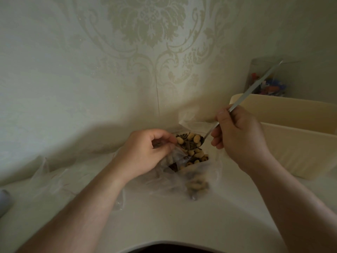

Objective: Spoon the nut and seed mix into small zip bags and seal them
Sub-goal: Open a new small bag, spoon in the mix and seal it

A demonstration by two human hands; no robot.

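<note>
While the left hand [145, 152] pinches what seems the bag [182, 172] mouth, the right hand [238, 136] grips a loaded spoon [235, 108] above.

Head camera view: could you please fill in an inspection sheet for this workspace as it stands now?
Surface: pale cream tabletop, bare at the front.
Job's things: long metal spoon heaped with nut and seed mix above the small clear zip bag, which is part filled.
Clutter: crumpled clear plastic; cream plastic tub; clear container of coloured bits.
Hands: left hand pinches the bag's mouth; right hand grips the spoon handle.
Cables: nothing seen.
Surroundings: damask-patterned wallpaper.
</note>
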